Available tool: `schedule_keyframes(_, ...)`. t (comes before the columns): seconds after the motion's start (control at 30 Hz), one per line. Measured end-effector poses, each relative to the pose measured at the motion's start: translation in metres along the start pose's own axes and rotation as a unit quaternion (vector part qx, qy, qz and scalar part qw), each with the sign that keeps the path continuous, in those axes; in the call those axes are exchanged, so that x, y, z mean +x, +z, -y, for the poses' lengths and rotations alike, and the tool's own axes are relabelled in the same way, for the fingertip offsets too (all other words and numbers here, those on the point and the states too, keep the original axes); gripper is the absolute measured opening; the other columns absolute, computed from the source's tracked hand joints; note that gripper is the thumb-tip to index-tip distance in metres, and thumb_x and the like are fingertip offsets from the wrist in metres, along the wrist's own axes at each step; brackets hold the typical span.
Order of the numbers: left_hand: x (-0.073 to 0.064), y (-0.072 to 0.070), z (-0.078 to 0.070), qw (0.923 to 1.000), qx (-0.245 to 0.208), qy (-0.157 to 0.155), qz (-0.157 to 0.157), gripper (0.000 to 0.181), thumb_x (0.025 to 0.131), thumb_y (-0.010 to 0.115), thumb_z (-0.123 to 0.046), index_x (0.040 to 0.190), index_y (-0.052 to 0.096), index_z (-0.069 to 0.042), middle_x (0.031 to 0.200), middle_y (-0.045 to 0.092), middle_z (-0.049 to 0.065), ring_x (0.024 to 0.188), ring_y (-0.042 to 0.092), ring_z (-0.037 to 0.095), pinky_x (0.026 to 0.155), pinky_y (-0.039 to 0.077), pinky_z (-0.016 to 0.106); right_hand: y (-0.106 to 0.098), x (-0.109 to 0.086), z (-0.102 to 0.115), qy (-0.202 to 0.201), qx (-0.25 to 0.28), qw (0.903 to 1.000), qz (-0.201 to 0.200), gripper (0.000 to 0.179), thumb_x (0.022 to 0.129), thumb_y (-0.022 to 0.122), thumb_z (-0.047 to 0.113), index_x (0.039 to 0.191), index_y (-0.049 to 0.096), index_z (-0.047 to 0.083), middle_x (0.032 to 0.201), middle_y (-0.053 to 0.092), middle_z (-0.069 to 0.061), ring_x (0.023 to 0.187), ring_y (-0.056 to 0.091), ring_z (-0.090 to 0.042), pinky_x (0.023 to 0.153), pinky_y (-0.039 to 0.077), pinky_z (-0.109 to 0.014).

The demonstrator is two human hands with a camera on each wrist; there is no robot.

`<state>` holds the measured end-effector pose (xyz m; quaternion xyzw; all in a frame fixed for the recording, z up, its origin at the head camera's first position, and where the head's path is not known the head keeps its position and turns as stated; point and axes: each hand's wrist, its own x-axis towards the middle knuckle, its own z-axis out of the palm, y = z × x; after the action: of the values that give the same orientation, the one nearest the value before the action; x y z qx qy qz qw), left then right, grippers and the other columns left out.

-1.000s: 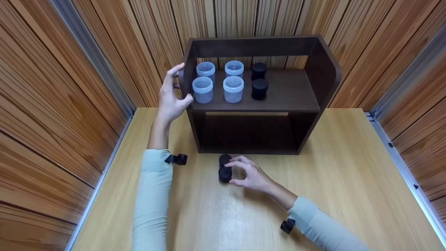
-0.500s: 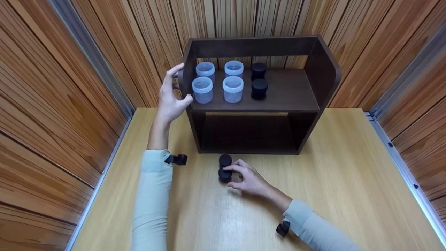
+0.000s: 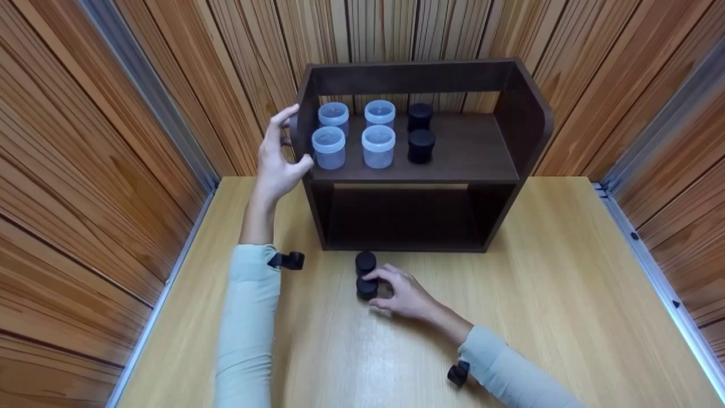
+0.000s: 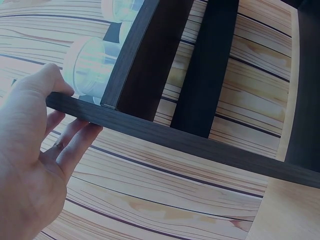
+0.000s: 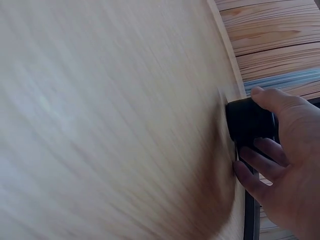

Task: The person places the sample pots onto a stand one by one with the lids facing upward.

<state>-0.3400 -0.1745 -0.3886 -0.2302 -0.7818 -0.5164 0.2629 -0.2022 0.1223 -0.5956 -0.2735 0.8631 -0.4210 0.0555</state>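
My left hand point(image 3: 278, 164) grips the left side panel of a dark brown two-tier shelf point(image 3: 413, 173), thumb on the inner side and fingers outside. The left wrist view shows this panel edge point(image 4: 200, 146) between thumb and fingers. In front of the shelf, my right hand point(image 3: 405, 292) pinches the nearer of two small black jars point(image 3: 367, 287) between thumb and fingers. The right wrist view has the thumb on this black jar point(image 5: 247, 120), close over the tabletop. The other black jar point(image 3: 366, 261) stands just behind it, by the shelf's front edge.
On the upper tier stand several translucent jars point(image 3: 378, 146) at left and middle, in two rows. Right of them are two black jars point(image 3: 421, 146), one behind the other. Slatted wooden walls point(image 3: 102, 141) enclose the wooden table point(image 3: 538, 272) at the back and sides.
My right hand has drawn slightly back from the far black jar and taken hold of the near one, which has shifted a little toward me. The left hand keeps its place.
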Motion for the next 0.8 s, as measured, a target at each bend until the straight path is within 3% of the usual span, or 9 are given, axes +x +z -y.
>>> schedule_keyframes(0.1,0.0001,0.0004,0.001,1.0,0.001,-0.002,0.0,0.081,0.086,0.074,0.003,0.162,0.05,-0.009,0.147,0.065,0.02,0.132,0.061,0.028,0.104,0.054,0.046,0.0007,-0.0006,0.0,0.012,0.01,0.9999,0.004,0.047,0.093,0.091,0.015,0.136,0.073,0.017,0.143,0.076,-0.013,0.145,0.064,-0.047,0.125,0.046,-0.07)
schedule_keyframes(0.37,0.0002,0.0007,0.001,1.0,-0.002,-0.002,0.001,0.08,0.087,0.074,0.003,0.163,0.049,-0.008,0.147,0.065,0.021,0.132,0.06,0.029,0.105,0.054,0.05,0.003,-0.0022,0.0007,0.009,0.009,0.9998,-0.012,0.039,0.093,0.089,0.009,0.127,0.074,0.018,0.137,0.079,-0.009,0.135,0.071,-0.035,0.117,0.053,-0.056)
schedule_keyframes(0.67,0.0003,0.0004,-0.0009,0.9999,-0.001,-0.011,0.001,0.082,0.085,0.074,0.003,0.162,0.05,-0.008,0.144,0.066,0.019,0.132,0.062,0.031,0.103,0.053,0.029,0.0043,-0.0034,0.0003,0.012,0.012,0.9997,-0.017,0.04,0.091,0.09,0.007,0.127,0.075,0.017,0.134,0.081,-0.008,0.131,0.073,-0.033,0.113,0.055,-0.052)
schedule_keyframes(0.8,0.0005,0.0002,-0.001,0.9999,0.0,-0.013,0.001,0.081,0.086,0.074,0.003,0.162,0.05,-0.009,0.144,0.066,0.018,0.132,0.061,0.029,0.102,0.052,0.026,0.0034,-0.0032,0.0,0.013,0.015,0.9997,-0.017,0.04,0.091,0.089,0.009,0.128,0.075,0.017,0.134,0.081,-0.008,0.132,0.073,-0.032,0.116,0.054,-0.051)
